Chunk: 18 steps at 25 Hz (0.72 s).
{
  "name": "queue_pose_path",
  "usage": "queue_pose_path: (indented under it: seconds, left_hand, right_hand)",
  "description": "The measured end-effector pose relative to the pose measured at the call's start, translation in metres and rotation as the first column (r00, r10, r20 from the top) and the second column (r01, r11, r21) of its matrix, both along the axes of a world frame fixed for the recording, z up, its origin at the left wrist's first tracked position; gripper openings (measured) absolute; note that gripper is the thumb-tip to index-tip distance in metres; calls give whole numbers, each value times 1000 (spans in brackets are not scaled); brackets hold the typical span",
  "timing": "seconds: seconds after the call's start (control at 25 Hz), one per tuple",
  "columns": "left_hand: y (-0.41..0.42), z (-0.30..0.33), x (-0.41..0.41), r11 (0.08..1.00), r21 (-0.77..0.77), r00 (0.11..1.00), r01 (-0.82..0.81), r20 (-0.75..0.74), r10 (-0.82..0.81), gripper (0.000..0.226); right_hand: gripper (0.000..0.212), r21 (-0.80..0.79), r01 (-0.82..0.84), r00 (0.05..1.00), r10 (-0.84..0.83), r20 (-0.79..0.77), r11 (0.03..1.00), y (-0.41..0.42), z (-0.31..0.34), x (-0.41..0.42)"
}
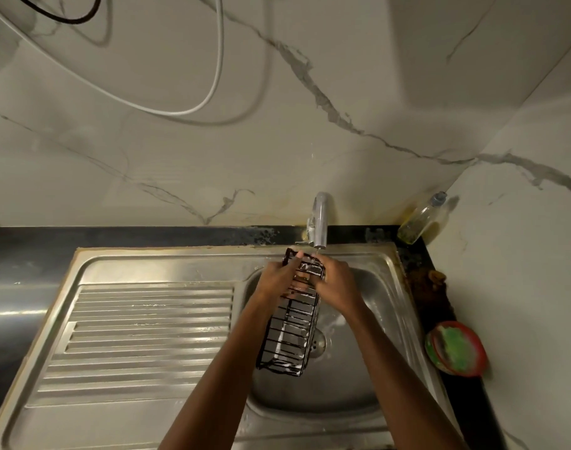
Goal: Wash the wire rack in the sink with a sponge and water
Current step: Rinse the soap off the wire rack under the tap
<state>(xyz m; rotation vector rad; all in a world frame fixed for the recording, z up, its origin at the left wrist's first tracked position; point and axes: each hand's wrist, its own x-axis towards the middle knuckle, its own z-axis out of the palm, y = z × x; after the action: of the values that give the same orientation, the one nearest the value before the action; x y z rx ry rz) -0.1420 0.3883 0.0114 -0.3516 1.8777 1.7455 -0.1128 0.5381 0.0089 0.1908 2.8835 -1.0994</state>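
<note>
A black wire rack (290, 332), streaked with white foam, is held on end over the steel sink bowl (385, 306), its top under the grey tap (320, 222). A thin stream of water falls from the spout onto the rack's top. My left hand (277, 277) grips the rack's upper left side. My right hand (337, 282) is closed around the upper right side; whether it also holds a sponge is hidden. A green sponge (456, 347) lies in a red dish (472, 368) at the right.
The ribbed steel drainboard (141, 336) fills the left. A clear bottle of yellowish liquid (422, 219) leans in the back right corner on the dark counter. The marble wall rises behind, with a white cable (212, 92) hanging on it. The drain (320, 344) sits behind the rack.
</note>
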Motion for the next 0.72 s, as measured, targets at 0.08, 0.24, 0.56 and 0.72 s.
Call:
queue_pose_path:
  seconds: [0.08,0.24,0.56,0.72]
  left_hand:
    - [-1,0,7,999,43,999,18,-33,-16,45]
    - [-5,-2,14,1000,6,985,-24,-170,25,37]
    - [5,-16,27,999,-34,984,9,-178,-15,30]
    - [4,-11,37,998,-47,983,33,-177,-41,31]
  right_hand:
    - [50,-124,38,996,-28,81,991,0,3,-6]
    - [37,-483,143,949,18,314,864,7,12,-15]
    - [67,-314,10,763,196,616,949,-1,2,-55]
    - [69,-319,59,688,193,699,946,-5,-8,-67]
